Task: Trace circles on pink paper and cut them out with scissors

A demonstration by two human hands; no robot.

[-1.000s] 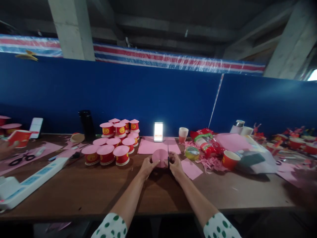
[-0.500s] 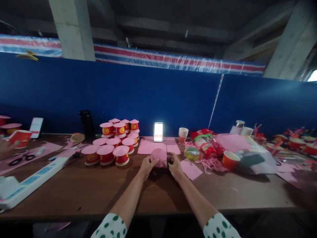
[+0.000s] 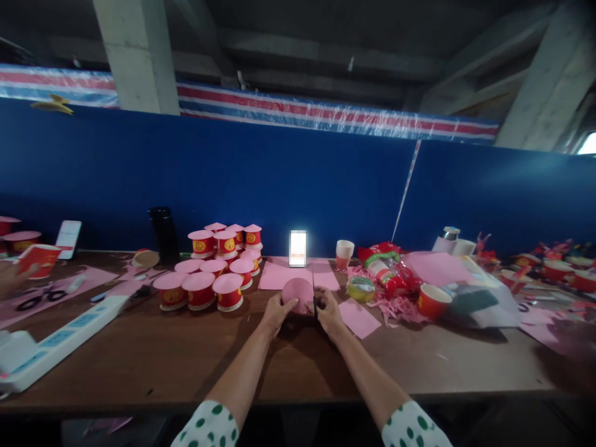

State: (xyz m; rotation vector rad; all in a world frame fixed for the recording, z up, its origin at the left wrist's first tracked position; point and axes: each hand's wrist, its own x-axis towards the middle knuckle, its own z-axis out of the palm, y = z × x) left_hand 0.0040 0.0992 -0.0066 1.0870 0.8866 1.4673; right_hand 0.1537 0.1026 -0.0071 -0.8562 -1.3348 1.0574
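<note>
Between my hands is a round pink paper piece (image 3: 298, 293), tilted up just above the table. My left hand (image 3: 275, 313) pinches its left edge, with the thumb over the front. At its right edge, my right hand (image 3: 328, 308) is closed around black-handled scissors (image 3: 316, 305). Only a dark strip of the handle shows; the blades are hidden by the paper and fingers. Beyond the hands lie pink paper sheets (image 3: 279, 274). A smaller square pink sheet (image 3: 359, 318) is just right of my right hand.
Red cups with pink paper tops (image 3: 228, 284) stand grouped on the left. A power strip (image 3: 69, 335), black bottle (image 3: 162, 236) and another person's hand (image 3: 13, 279) are farther left. A lit phone (image 3: 298, 248) stands ahead. Rightward are a tape roll (image 3: 361, 288), red packet (image 3: 384, 264) and paper cup (image 3: 434, 302).
The round pink paper has turned slightly and faces me a little more. Both hands stay in nearly the same place and keep their hold.
</note>
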